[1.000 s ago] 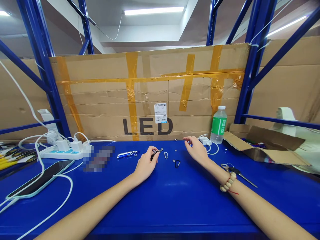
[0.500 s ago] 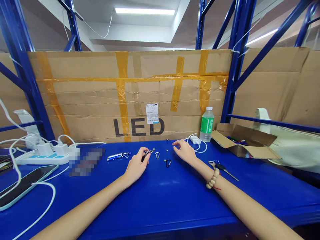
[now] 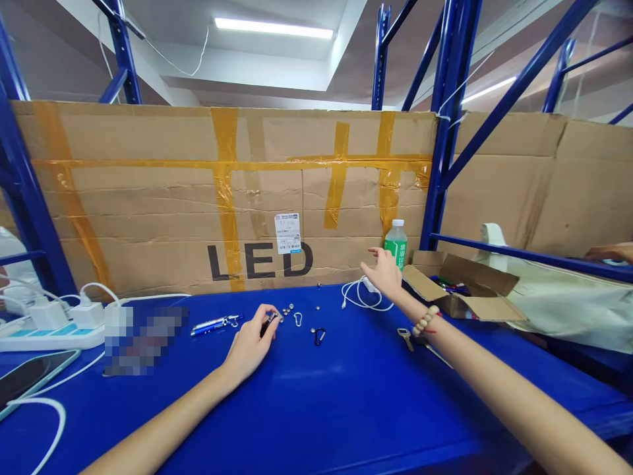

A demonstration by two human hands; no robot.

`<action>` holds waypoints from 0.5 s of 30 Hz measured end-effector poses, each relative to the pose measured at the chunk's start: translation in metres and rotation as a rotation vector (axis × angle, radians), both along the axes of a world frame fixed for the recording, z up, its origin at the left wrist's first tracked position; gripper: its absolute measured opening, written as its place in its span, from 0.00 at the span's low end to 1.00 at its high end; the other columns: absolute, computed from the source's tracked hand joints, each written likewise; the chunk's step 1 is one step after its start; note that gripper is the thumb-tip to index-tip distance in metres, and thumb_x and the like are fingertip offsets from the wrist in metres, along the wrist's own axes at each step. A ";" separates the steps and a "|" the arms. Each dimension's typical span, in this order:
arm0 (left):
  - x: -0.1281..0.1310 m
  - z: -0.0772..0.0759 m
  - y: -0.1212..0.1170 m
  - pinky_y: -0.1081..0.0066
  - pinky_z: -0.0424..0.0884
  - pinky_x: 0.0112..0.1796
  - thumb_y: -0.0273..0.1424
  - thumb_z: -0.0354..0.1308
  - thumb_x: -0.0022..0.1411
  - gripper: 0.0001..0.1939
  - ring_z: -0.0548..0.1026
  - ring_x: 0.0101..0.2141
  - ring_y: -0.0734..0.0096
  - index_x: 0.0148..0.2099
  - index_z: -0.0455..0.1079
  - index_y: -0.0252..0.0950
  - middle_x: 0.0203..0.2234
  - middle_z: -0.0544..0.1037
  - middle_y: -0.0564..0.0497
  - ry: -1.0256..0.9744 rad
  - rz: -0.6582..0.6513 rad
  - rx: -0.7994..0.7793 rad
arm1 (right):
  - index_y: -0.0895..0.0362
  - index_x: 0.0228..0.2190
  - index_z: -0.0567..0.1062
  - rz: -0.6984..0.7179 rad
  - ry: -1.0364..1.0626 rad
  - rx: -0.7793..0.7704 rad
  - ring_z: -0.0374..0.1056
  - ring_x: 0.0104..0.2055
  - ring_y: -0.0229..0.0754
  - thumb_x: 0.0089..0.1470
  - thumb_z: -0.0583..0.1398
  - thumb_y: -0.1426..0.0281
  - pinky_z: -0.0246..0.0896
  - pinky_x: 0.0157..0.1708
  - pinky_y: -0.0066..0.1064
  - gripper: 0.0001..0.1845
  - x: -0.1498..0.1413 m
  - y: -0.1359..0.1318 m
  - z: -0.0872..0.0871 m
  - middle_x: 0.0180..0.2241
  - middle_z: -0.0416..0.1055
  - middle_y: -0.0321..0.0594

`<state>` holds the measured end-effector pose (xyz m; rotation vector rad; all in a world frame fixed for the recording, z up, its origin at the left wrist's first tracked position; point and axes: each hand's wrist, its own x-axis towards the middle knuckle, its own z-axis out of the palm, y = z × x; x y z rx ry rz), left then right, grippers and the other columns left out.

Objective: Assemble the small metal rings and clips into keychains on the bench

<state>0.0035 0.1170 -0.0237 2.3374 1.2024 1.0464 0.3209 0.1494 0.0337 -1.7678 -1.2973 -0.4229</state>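
Hold the small dark piece (image 3: 268,325) steady in the left hand (image 3: 250,340), fingers closed round it, down at the bench (image 3: 321,409), and shift it gently to avoid scattering the silver bits (image 3: 291,306) just beside. Move the right hand (image 3: 386,272) clear of the bottle (image 3: 399,253) with care: fingers parted and loosely bent, grasping nothing visible; impossible to tell whether touching the bottle. As for the piece: slim, blackish, apparently silvery at one end, mostly hidden by the hand, too small to make out further, just left of the silver carabiner (image 3: 297,319)
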 end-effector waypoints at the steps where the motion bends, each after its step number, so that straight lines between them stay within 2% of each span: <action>1: 0.000 0.000 0.000 0.73 0.59 0.31 0.40 0.39 0.64 0.13 0.67 0.26 0.70 0.44 0.56 0.39 0.22 0.67 0.56 0.006 -0.008 0.001 | 0.59 0.46 0.65 -0.049 -0.087 -0.017 0.57 0.46 0.48 0.46 0.55 0.66 0.53 0.43 0.38 0.23 0.010 0.003 0.008 0.44 0.61 0.47; 6: -0.001 0.000 0.000 0.73 0.59 0.30 0.40 0.38 0.64 0.12 0.67 0.26 0.70 0.44 0.56 0.39 0.22 0.67 0.56 0.009 -0.040 -0.036 | 0.62 0.51 0.60 -0.267 -0.345 -0.114 0.54 0.48 0.52 0.51 0.54 0.65 0.51 0.44 0.41 0.27 0.057 0.021 0.059 0.49 0.57 0.51; 9: -0.002 0.000 0.000 0.73 0.59 0.31 0.40 0.38 0.65 0.12 0.68 0.26 0.70 0.44 0.55 0.40 0.23 0.67 0.56 0.017 -0.040 -0.073 | 0.63 0.54 0.56 -0.309 -0.448 -0.247 0.53 0.50 0.52 0.54 0.51 0.62 0.51 0.44 0.41 0.29 0.078 0.035 0.083 0.51 0.55 0.53; 12: -0.002 0.001 0.000 0.73 0.59 0.31 0.40 0.38 0.65 0.12 0.68 0.27 0.69 0.44 0.55 0.40 0.23 0.67 0.56 0.028 -0.043 -0.107 | 0.61 0.51 0.61 -0.319 -0.488 -0.459 0.54 0.50 0.52 0.56 0.48 0.60 0.52 0.43 0.42 0.25 0.089 0.046 0.095 0.49 0.58 0.52; 15: -0.002 0.001 0.002 0.73 0.59 0.31 0.40 0.38 0.65 0.12 0.68 0.26 0.69 0.45 0.55 0.40 0.23 0.66 0.55 0.028 -0.057 -0.129 | 0.61 0.44 0.67 -0.311 -0.510 -0.529 0.56 0.48 0.51 0.58 0.47 0.63 0.54 0.41 0.39 0.19 0.094 0.054 0.098 0.46 0.61 0.50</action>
